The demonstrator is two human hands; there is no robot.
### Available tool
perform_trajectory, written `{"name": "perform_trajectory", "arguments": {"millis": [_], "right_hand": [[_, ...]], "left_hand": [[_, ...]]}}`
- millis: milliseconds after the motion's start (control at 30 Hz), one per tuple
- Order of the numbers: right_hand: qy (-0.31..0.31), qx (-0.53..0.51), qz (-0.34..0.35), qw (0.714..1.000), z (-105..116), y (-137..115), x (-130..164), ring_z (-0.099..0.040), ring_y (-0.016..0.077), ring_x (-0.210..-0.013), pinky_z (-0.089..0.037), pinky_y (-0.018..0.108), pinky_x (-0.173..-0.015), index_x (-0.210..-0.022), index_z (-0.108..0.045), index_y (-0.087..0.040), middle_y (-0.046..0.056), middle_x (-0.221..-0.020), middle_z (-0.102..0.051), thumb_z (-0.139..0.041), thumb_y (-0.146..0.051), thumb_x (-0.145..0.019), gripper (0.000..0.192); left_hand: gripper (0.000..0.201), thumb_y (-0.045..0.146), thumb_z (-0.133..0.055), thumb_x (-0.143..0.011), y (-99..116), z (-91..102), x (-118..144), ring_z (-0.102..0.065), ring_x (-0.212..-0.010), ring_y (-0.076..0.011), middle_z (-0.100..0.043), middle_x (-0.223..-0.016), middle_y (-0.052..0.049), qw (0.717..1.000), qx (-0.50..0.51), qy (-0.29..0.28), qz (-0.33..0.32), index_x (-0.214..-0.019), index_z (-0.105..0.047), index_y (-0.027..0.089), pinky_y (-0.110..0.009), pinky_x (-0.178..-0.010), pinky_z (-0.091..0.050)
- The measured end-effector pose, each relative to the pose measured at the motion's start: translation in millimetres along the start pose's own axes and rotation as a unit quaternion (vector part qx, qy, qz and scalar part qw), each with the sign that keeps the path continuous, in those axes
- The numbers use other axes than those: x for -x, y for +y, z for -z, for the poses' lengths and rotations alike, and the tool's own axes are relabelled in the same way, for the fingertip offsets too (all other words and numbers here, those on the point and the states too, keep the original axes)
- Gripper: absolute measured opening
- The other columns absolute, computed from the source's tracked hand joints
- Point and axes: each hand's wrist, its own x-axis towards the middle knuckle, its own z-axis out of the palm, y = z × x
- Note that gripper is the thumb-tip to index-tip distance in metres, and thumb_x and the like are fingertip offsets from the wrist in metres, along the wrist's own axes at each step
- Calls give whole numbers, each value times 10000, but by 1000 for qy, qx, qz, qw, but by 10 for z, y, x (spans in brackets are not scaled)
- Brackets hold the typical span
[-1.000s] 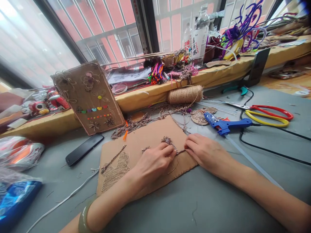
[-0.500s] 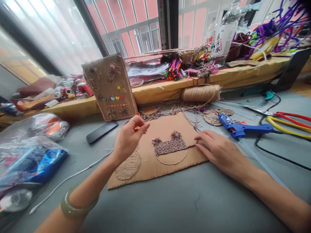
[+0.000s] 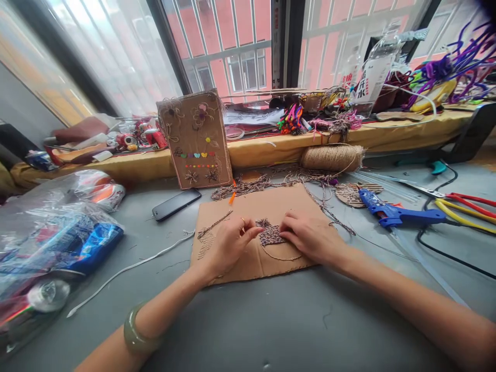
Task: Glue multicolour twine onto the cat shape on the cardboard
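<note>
Head view: my left hand [image 3: 228, 244] and right hand [image 3: 310, 237] press curled fingertips on either side of the woven twine patch [image 3: 270, 235], pinning rather than gripping it, near the middle of the cardboard sheet [image 3: 248, 206] on the grey table [image 3: 271, 320]. Right of it lies the blue glue gun [image 3: 399, 214]; behind, a twine spool [image 3: 333, 156].
</note>
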Motion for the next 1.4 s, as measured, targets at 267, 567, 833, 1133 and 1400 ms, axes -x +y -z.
{"name": "perform_trajectory", "arguments": {"millis": [267,567,833,1133,1400], "right_hand": [[71,-47,-61,994,191,104,33,-573,132,-742,-473,301,-671,-865,-566,-158,10,-816,-605,-461,-278,-921,169],[85,-77,-79,990,398,132,367,-602,180,-754,-456,310,-649,-861,-581,-207,44,-820,-650,-405,-324,-925,220],[55,-74,-71,993,413,137,474,-631,191,-829,-486,324,-695,-908,-616,-208,50,-902,-679,-409,-307,-920,230],[49,-61,-64,995,333,194,645,-621,172,-986,-493,315,-846,-1057,-589,-223,43,-1066,-671,-386,-279,-928,247],[117,-4,-141,983,631,512,955,-660,185,-780,-505,293,-647,-968,-628,-229,20,-934,-704,-442,-366,-898,241]], "left_hand": [[391,55,-409,-860,-98,-36,-48,-545,-1157,-155,-664,-1121,-68,974,-109,-105,-168,-1206,-534,187,-351,-986,-427],[575,-58,-358,-795,-221,81,-100,-257,-1382,-246,-487,-1377,-99,953,-208,-66,-210,-1313,-457,171,-530,-1084,-274],[345,-21,-350,-736,-139,136,-254,-628,-719,-147,-666,-685,-35,983,-61,-25,-169,-639,-632,153,-298,-714,-521],[311,22,-502,-711,212,-212,-440,-672,-816,-117,-726,-854,19,960,77,-187,-195,-868,-706,197,-197,-748,-535],[317,17,-365,-738,102,54,-561,-630,-696,-133,-687,-708,-36,997,50,-22,-51,-666,-650,136,-252,-676,-487]]}}
